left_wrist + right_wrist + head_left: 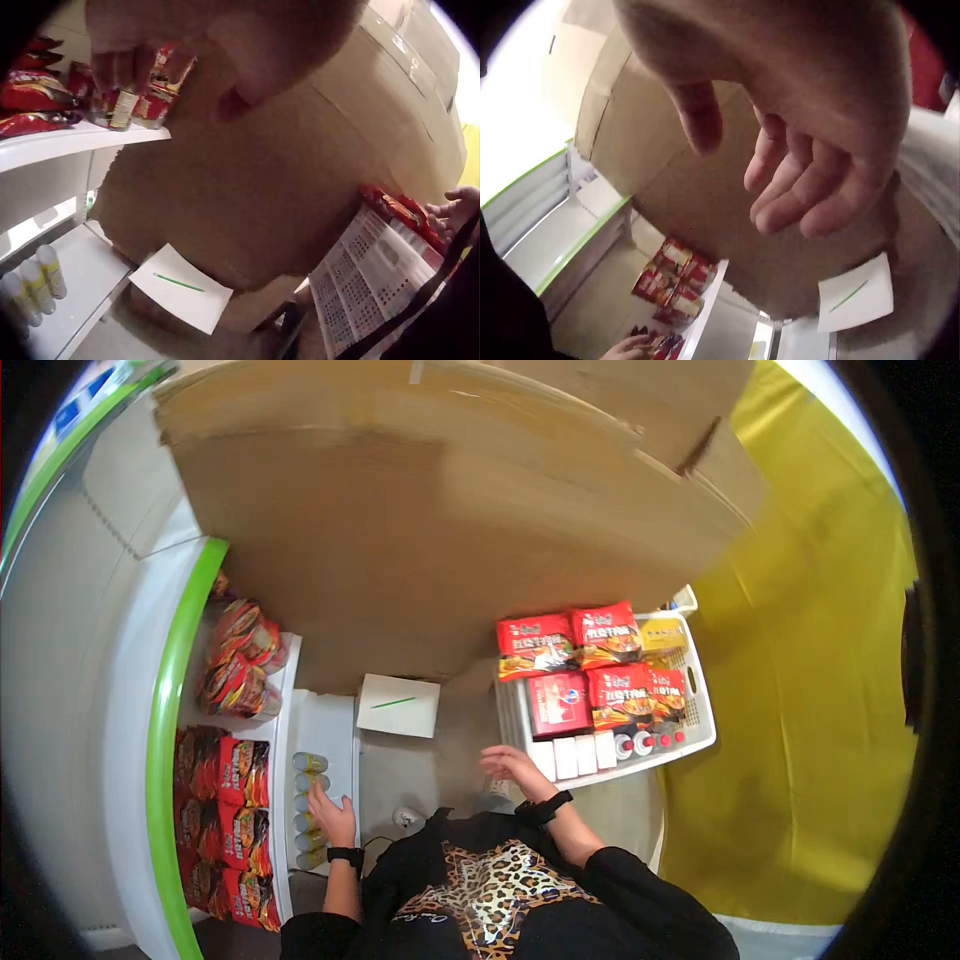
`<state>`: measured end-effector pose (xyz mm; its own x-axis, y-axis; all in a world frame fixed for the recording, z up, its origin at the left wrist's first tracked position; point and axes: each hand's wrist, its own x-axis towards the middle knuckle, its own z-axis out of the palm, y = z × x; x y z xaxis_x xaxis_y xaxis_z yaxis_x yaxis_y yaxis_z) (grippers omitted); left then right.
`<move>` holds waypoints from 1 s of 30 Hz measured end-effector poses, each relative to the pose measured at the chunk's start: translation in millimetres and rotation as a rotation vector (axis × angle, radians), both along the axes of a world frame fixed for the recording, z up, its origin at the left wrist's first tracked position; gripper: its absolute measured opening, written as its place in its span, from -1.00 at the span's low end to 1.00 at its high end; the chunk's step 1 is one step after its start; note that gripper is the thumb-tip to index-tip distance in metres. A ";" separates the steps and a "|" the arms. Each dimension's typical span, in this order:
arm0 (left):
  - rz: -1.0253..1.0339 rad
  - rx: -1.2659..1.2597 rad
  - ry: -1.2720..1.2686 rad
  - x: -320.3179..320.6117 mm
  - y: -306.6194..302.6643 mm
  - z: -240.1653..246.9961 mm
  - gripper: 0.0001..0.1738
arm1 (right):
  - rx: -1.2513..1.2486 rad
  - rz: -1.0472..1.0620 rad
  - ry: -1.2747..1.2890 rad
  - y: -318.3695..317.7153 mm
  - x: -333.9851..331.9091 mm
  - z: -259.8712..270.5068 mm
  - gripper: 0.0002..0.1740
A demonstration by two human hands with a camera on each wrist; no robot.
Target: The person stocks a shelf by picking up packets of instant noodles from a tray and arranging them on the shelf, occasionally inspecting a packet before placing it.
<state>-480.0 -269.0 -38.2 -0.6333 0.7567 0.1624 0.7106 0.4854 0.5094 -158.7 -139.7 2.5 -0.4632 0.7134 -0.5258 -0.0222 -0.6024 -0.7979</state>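
My left hand (335,820) is held out over the shelving on the left, its fingers loosely extended and nothing in them. In the head view its fingertips overlap a row of grey cans with yellow bands (310,762) on the lower shelf. Red instant-noodle packets (243,772) lie stacked on the shelf above, with noodle cups (240,685) behind them. My right hand (515,765) hangs in front of my body, fingers loosely bent and holding nothing. Close to it is a white plastic basket (706,705) with red noodle packets (620,695), a red box (558,703), small white boxes (566,757) and red-capped bottles (642,742).
A white box (398,718) with a green line on top stands on the floor between shelf and basket. A large cardboard sheet (400,540) rises ahead. Yellow cloth (800,710) hangs at the right. A green edge strip (172,680) runs along the shelving.
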 end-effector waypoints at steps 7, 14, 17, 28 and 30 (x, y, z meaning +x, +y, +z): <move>-0.267 -0.052 -0.147 72.6 66.3 4.9 -0.38 | 0.125 -0.567 -0.032 19.5 135.7 2.7 -0.72; -0.505 -0.039 -0.216 157.1 126.6 16.6 -0.46 | 0.002 -1.115 0.198 23.5 272.4 -40.6 -0.68; -0.563 -0.068 -0.314 194.5 137.4 23.9 -0.53 | -0.141 -1.258 0.253 29.3 313.3 -64.9 -0.67; -0.870 -0.350 -0.740 266.8 141.9 44.6 -0.66 | -0.363 -1.244 0.275 87.4 360.9 -111.1 -0.56; -0.867 -0.355 -0.675 267.1 143.3 53.9 -0.65 | -0.315 -1.206 0.238 96.1 362.9 -116.1 -0.48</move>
